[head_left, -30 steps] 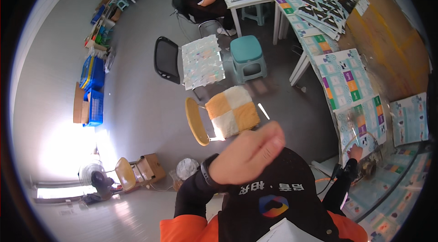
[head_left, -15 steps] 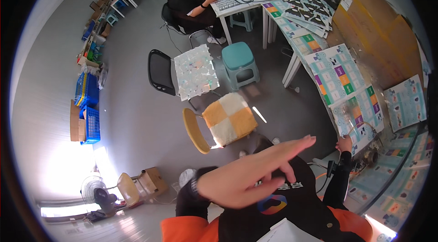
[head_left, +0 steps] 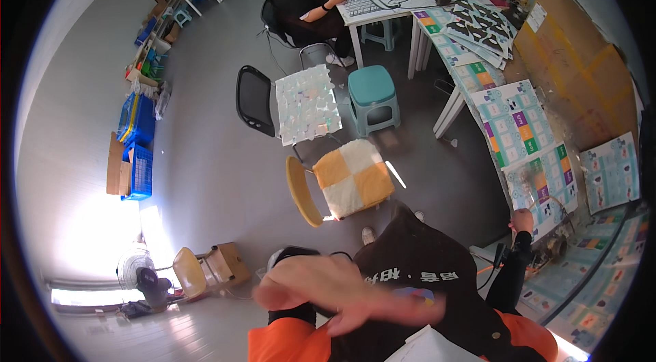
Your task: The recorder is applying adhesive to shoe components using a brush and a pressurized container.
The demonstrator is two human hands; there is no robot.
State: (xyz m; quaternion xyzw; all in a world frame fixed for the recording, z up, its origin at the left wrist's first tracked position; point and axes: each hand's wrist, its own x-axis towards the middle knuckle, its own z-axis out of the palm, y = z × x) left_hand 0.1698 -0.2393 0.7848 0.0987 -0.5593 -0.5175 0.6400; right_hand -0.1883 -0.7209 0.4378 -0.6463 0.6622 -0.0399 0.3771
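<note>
My left hand [head_left: 342,290] is in front of my dark apron [head_left: 424,253], at chest height and smeared by motion. Its fingers reach to the right, the thumb apart, and nothing shows in it. Farther right, my right hand [head_left: 523,220] rests at the near edge of the long worktable, beside the printed card sheets [head_left: 543,181]. Its fingers look curled; what they hold, if anything, is hidden. A thin curved cable or wire [head_left: 555,199] lies just past this hand.
A chair with a checkered cushion [head_left: 354,181] stands ahead of me, near a teal stool [head_left: 373,92] and a sheet-covered black chair [head_left: 307,106]. A masked person [head_left: 304,10] sits at the far table [head_left: 372,14]. Cardboard [head_left: 581,61] backs the worktable. Blue crates [head_left: 140,171] line the left wall.
My left hand has dropped and drawn back toward my body, from stretched out over the apron. The view has shifted slightly. My right hand stays at the table edge.
</note>
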